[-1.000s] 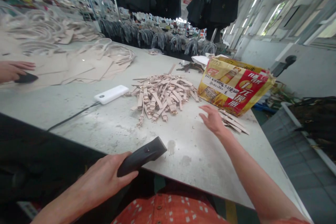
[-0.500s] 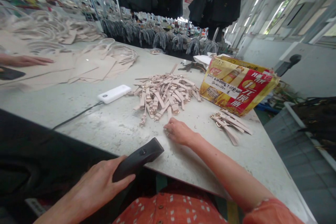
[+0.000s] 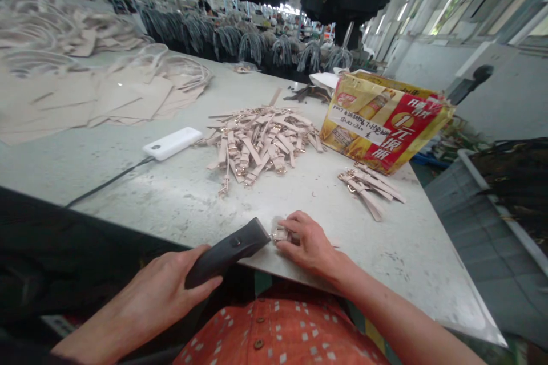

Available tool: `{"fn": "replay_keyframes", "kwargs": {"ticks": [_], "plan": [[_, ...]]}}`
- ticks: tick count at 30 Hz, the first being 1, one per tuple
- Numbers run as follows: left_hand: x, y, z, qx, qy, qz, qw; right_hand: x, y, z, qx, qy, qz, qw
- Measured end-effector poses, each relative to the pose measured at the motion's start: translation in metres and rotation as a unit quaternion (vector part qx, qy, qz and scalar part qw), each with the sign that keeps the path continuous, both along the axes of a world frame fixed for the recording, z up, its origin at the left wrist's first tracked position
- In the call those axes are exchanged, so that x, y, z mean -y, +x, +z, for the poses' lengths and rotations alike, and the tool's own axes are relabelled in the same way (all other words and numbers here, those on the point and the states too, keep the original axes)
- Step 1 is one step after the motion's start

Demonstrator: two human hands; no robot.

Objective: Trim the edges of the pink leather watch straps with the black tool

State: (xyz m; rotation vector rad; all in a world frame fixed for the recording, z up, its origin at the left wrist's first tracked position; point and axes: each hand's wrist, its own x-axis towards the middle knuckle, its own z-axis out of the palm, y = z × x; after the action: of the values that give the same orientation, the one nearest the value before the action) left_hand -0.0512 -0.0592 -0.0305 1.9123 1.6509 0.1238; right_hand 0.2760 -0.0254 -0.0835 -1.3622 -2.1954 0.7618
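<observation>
My left hand (image 3: 160,291) grips a dark grey handheld tool (image 3: 226,251) at the near table edge, its tip pointing right. My right hand (image 3: 310,242) is closed on a small beige strap with a gold buckle (image 3: 282,234), holding it against the tool's tip on the table. A large pile of beige buckle straps (image 3: 259,142) lies in the middle of the table. A smaller bunch of straps (image 3: 370,185) lies to the right, in front of the box.
A yellow and red cardboard box (image 3: 381,122) stands at the back right. A white power bank (image 3: 172,143) with a black cable lies left of the pile. Beige cut panels (image 3: 107,97) cover the far left of the white table (image 3: 406,256). Black bags hang overhead.
My right hand has come back from the small strap bunch, past the pile, to the tool's tip, now holding a strap. The other person's hand at far left is out of view.
</observation>
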Motion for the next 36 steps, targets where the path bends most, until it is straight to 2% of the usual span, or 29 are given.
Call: {"fn": "replay_keyframes", "kwargs": {"ticks": [6,10,14,17,21,27,36], "plan": [[-0.007,0.018,0.021,-0.053,-0.026,-0.041,0.997,0.006,0.005,-0.018,-0.081,-0.008,-0.005,0.997],[-0.013,0.036,0.034,-0.134,-0.040,-0.083,0.987,0.006,0.005,-0.016,-0.067,-0.014,0.003,0.998],[-0.020,0.049,0.039,-0.190,-0.020,-0.106,0.976,0.002,0.007,-0.012,-0.033,-0.016,0.005,0.999],[-0.025,0.053,0.040,-0.220,-0.020,-0.130,0.966,-0.001,0.012,-0.011,-0.030,-0.015,0.004,0.999],[-0.028,0.056,0.036,-0.191,-0.008,-0.151,0.970,-0.003,0.016,-0.012,-0.032,-0.013,0.009,0.999],[-0.028,0.054,0.030,-0.150,-0.005,-0.146,0.978,-0.005,0.019,-0.015,-0.039,0.011,-0.010,0.999],[-0.036,0.041,0.019,-0.118,-0.012,-0.144,0.982,-0.005,0.020,-0.013,0.007,0.011,0.026,1.000]]}}
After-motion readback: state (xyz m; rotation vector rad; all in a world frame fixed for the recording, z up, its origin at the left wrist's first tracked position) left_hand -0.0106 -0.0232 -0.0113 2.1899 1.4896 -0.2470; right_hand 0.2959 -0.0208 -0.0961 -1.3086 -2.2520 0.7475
